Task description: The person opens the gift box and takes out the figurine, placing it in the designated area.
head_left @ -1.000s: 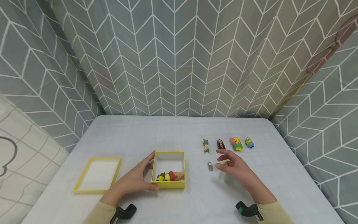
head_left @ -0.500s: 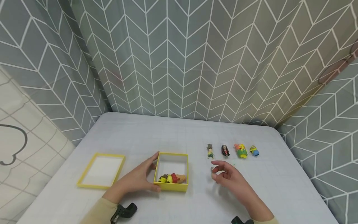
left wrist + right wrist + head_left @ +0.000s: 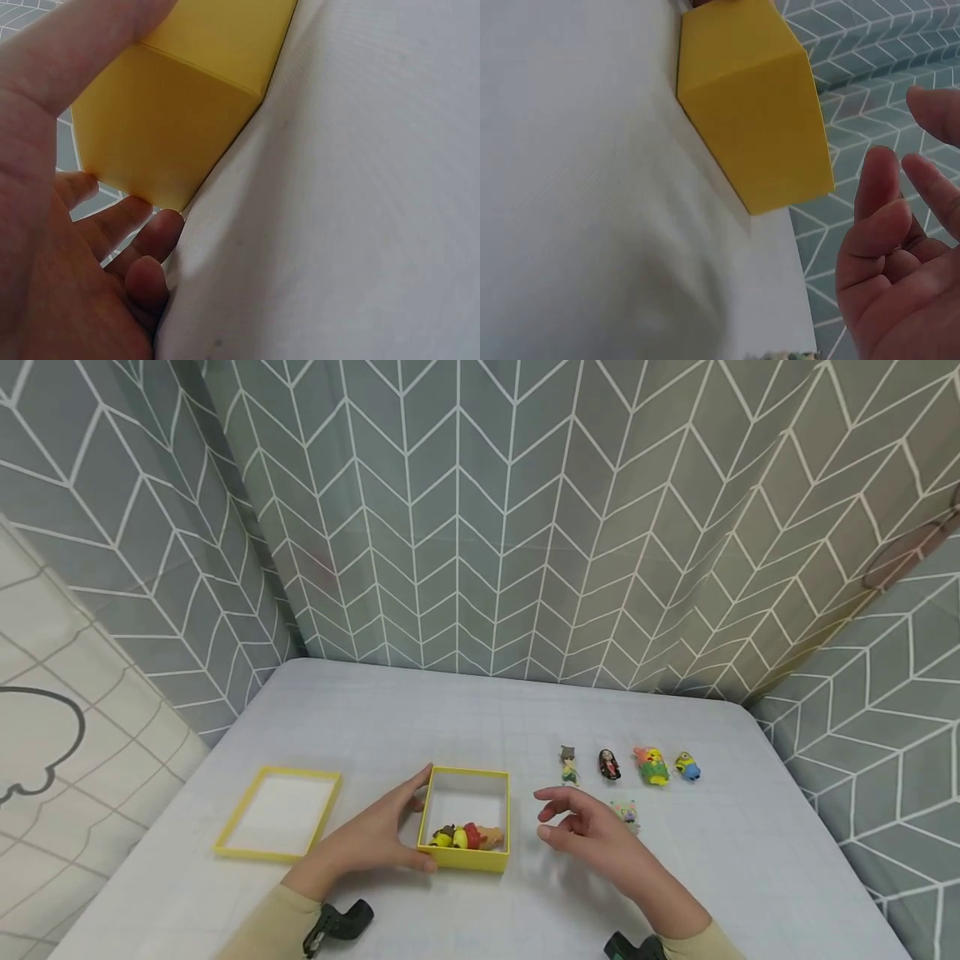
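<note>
Yellow box (image 3: 465, 858) matt cardboard; table (image 3: 390, 718) covered in smooth white cloth.

Right hand (image 3: 592, 839) now nearer yellow box (image 3: 467, 858), small grey figure gone.

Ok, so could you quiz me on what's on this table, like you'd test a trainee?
1. True or false: the left hand holds the yellow box.
2. How many toy figures stand in the row beyond the right hand?
3. The yellow lid lies: A) left of the box, B) right of it, C) on top of it.
Key: 1 true; 2 four; 3 A.
</note>
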### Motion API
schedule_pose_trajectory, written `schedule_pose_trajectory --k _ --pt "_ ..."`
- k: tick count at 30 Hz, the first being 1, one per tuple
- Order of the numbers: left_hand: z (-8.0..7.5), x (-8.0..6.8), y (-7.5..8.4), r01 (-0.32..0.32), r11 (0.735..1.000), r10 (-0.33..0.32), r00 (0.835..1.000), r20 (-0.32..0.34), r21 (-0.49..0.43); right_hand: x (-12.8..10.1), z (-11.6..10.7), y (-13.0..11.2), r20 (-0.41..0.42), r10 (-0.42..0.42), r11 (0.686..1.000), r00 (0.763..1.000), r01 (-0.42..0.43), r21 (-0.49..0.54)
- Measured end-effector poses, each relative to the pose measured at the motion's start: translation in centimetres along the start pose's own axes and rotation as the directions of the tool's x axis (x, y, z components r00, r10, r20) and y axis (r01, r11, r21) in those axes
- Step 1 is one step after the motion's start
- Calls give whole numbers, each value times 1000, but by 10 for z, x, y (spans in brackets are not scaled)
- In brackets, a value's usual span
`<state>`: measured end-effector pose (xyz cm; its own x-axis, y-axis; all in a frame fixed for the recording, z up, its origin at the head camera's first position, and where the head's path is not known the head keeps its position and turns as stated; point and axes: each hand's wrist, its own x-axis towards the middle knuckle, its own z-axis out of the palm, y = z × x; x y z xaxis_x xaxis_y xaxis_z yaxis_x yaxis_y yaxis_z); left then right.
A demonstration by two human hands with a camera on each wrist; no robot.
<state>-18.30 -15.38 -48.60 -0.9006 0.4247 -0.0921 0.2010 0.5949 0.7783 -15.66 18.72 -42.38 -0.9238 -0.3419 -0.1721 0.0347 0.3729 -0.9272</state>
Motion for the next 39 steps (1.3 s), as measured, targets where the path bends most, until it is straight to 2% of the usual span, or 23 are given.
schedule_pose_trajectory --k 8,15,21,29,39 --pt "1 2 -1 -12 1000 12 1000 -4 -11 17 11 -10 68 -112 992 991 116 -49" --pt "-1 0 1 -34 999 34 999 -6 -20 34 21 -15 137 -142 987 980 150 -51" --pt "-1 -1 2 -39 999 39 999 -3 -25 46 30 -19 187 -129 970 974 163 -180" --pt "-2 -1 0 -47 999 47 999 -12 -12 55 44 -27 231 -146 886 962 231 -402" --pt "-2 -1 -1 -60 998 60 998 -7 -10 61 54 -33 274 -97 789 957 242 -565"
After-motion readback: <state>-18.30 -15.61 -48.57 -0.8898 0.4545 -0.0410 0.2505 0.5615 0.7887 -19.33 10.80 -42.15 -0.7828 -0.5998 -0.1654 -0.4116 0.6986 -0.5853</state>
